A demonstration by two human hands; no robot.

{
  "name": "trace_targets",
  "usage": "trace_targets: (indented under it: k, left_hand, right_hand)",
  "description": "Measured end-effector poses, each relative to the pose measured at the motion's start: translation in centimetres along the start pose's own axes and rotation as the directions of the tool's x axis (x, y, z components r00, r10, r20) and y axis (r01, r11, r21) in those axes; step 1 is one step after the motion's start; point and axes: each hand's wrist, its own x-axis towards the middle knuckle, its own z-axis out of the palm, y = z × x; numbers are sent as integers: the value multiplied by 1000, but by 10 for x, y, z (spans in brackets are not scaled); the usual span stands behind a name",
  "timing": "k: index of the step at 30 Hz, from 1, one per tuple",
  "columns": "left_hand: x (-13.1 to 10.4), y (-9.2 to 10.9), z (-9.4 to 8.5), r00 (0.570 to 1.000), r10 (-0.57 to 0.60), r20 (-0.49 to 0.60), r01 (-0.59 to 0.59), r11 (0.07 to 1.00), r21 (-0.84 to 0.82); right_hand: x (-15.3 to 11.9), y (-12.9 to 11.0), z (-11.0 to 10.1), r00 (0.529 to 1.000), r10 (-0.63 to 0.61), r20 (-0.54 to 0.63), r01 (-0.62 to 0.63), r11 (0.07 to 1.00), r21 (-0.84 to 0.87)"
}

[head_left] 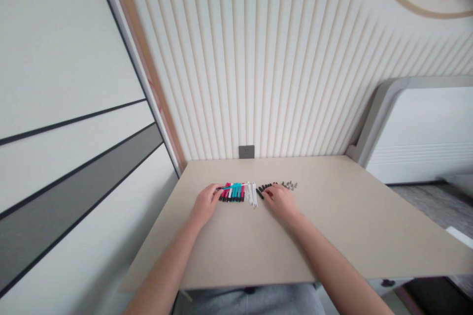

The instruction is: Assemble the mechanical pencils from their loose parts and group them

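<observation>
- The left hand (206, 202) is closed on one end of a slim stick (232, 186), which lies across above the coloured barrels (232, 194) with its pale tip pointing toward the white rods (253, 194); the barrels sit in a tight row beside that hand.
- The right hand (281, 200) is lowered at the black pieces (264, 188), fingers bent; whether it pinches one, I cannot tell; small metal pieces (290, 185) lie scattered just beyond it.
- Likeliest trouble, as I judge it: the stick's free tip dipping and raking the barrels or rods out of line, since it passes so close over them.
- The right hand's fingertips could nudge neighbouring black pieces, because these lie close together; anything round among them might roll.
- A sweep of the same hand outward could scatter the metal pieces; being so small, they would be easy to lose.
- Edges: the far edge of the bench (369, 216) meets the ribbed wall (207, 59) under the socket (246, 152); the near edge runs by the person's lap, well apart from the parts; the left edge is nearer the work than the right.
- Room for moving is widest to the right and toward the lap; the forearms flank the near space.
</observation>
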Motion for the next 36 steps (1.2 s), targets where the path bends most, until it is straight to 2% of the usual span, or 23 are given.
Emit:
trace_targets:
  k: [2,7,14,17,22,25,31,36]
  left_hand:
    - [0,-1,0,1000,1,-9,-1,1000,9]
    - [0,-3,2,1000,6,3,-6,1000,13]
    - [0,-2,2,1000,6,19,-5,1000,-6]
    - [0,-3,2,1000,11,19,-11,1000,-14]
    - [0,-4,1,1000,17,21,-17,1000,-22]
    - [0,-3,1,1000,16,23,-16,1000,-22]
    - [0,-4,1,1000,18,17,-18,1000,-9]
    - [0,-4,1,1000,16,7,-16,1000,-2]
  right_hand:
    - [-1,-3,2,1000,10,7,-9,999,-50]
    - [-2,-13,10,998,-27,-63,18,989,-146]
    - [-3,-19,16,996,-42,-74,29,985,-167]
    - [-1,-15,16,998,-6,-70,-1,995,-97]
    - [4,4,12,994,73,-79,-57,980,191]
    - [6,8,9,994,60,-87,-32,955,295]
    - [6,4,7,991,-16,-134,59,944,324]
    - [7,7,6,988,18,-151,28,953,301]
